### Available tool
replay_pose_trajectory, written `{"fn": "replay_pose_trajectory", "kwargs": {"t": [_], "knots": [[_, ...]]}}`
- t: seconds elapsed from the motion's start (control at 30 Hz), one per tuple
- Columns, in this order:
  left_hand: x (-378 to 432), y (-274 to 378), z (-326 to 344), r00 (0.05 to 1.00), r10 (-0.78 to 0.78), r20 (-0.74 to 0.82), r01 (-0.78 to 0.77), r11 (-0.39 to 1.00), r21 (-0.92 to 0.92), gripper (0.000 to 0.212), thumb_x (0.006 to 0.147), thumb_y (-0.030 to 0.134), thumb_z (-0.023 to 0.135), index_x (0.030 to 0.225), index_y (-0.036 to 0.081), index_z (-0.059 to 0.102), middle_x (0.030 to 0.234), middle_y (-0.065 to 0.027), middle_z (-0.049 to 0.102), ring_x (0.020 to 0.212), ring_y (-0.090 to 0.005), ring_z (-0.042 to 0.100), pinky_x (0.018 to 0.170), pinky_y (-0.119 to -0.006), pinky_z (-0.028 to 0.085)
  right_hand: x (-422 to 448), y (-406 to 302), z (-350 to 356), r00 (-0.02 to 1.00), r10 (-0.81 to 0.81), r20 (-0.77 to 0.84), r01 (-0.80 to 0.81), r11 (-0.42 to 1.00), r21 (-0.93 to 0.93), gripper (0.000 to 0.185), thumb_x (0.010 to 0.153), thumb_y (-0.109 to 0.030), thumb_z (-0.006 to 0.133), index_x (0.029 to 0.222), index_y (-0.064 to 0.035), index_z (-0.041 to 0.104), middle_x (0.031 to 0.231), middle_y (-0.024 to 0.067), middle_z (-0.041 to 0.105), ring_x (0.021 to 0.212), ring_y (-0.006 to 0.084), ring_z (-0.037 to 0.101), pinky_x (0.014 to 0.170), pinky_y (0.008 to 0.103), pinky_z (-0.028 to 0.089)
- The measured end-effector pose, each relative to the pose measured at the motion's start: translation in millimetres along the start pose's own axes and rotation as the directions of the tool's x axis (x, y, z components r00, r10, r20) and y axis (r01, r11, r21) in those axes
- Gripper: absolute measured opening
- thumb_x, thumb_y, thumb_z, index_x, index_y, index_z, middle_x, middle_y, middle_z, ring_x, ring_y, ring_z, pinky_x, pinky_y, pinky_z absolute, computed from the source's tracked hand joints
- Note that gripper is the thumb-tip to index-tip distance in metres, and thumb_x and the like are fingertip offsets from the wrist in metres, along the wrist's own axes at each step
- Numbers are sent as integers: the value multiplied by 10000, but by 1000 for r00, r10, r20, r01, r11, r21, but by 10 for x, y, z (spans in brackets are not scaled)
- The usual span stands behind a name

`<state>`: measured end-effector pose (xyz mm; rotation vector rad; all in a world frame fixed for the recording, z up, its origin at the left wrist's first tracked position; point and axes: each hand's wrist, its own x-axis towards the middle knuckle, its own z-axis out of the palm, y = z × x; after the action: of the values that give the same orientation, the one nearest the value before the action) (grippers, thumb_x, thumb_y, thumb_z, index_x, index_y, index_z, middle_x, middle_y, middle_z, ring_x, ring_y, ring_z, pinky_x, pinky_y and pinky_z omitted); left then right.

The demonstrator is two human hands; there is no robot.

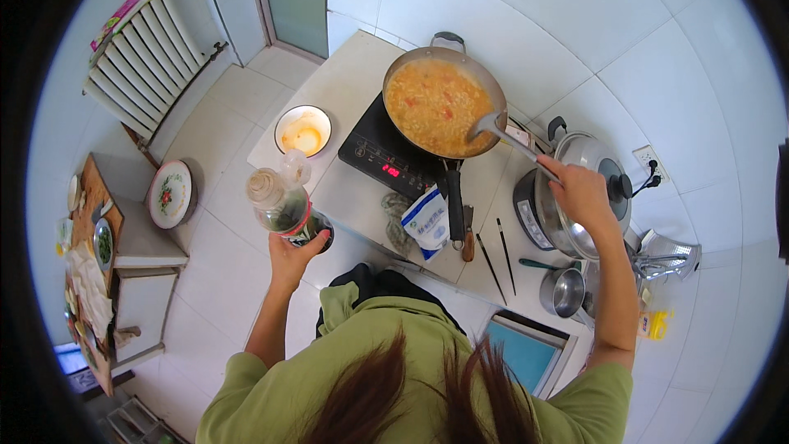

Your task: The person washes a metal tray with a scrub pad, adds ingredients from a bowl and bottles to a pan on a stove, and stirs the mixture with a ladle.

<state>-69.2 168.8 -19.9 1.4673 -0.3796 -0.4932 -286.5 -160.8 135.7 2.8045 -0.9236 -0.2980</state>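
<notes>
My left hand [292,259] grips a clear plastic bottle [277,203] with a red band and dark contents, held beside the counter's left edge. My right hand [579,194] holds the handle of a metal spatula [515,143], whose head rests in a wok [496,83] of orange soupy food with red pieces. Under the wok is a black induction cooker [376,148] with lit red digits. Left of it stands a white enamel bowl [303,131] with orange residue and liquid. By the wok's handle [455,200] lies a blue and white packet [426,222].
On the counter lie two dark chopsticks [491,268], a wooden-handled knife [468,246], a small metal pot [566,293] and a lidded steel cooker [579,154]. A floral enamel basin [171,194] is at the left, near a laden wooden board [92,197].
</notes>
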Motion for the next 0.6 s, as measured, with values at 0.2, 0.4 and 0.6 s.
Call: {"fn": "replay_pose_trajectory", "kwargs": {"t": [0.2,0.4,0.6], "knots": [[57,30,47,998,28,-57,-29,999,-24,483,644,27,731,1065,-15,496,988,-74,564,903,-155,545,810,-302,448,141,130,669,1000,-30,-9,31,985,168,415,777,-187,546,1184,-252,505,755,142,598,716,321,586,635,424,458],[92,91,91,999,1,-36,1,999,53,514,636,36,741,1074,-13,477,1011,-76,558,914,-156,543,806,-299,449,419,32,1139,994,62,-91,-12,881,472,450,775,-207,563,1214,-257,477,813,161,610,765,344,582,675,427,455],[247,-99,218,999,32,-24,-31,998,52,575,621,66,749,1108,-10,452,1022,-88,567,941,-159,537,834,-302,432,753,-185,1390,985,123,-125,-16,775,632,468,764,-184,575,1219,-229,478,857,165,613,788,342,584,689,400,453]]}}
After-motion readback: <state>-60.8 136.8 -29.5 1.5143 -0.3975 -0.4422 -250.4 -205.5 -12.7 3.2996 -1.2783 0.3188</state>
